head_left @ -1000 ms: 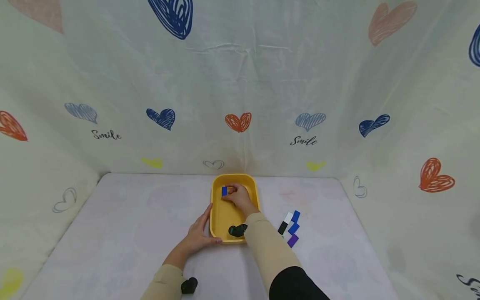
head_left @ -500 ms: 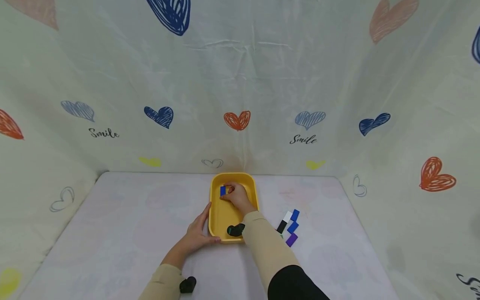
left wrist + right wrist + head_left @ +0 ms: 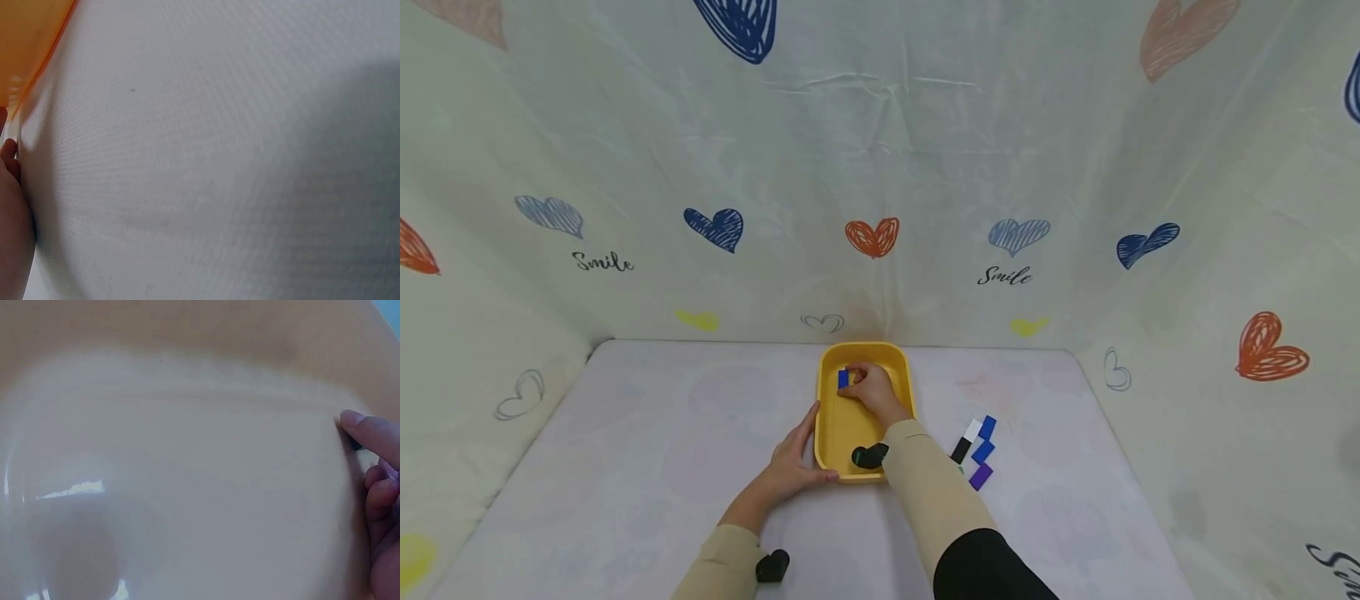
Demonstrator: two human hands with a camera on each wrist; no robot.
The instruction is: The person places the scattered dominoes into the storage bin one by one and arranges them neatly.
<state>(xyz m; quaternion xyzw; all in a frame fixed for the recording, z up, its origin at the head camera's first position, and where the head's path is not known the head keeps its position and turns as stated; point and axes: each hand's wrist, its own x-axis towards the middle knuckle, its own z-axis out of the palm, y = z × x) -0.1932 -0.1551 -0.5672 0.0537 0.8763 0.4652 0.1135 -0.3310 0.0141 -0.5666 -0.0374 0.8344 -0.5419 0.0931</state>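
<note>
Tray (image 3: 842,433) in yellow, a rounded rectangle with a raised rim, sits at the far middle of my worktop (image 3: 700,433). Over its far left part my right hand (image 3: 874,392) pinches a small blue block (image 3: 843,379) between thumb and finger, parted only by the block's own length; I cannot tell whether the block touches the tray floor. My left hand (image 3: 790,462) is spread wide, thumb at the near left corner, fingers along the left wall.

The head camera gives the block's colour plainly; at my right wrist it is just a dark sliver by a fingertip, yet there the tray floor shows as glossy and pale, with bright reflections. At my left wrist the tray wall looks orange, and the worktop's white covering reveals a fine woven texture.

Only the head view takes in the loose pieces right of the tray: a white block (image 3: 973,430), a black block (image 3: 961,450), two more blue blocks (image 3: 982,452) and a purple block (image 3: 981,476), all straight-edged.

"Smile" reads twice in looping black script on the creased backdrop (image 3: 940,167), left and right, among scribbled hearts (image 3: 872,238); lettering at the right edge is cut off.
</note>
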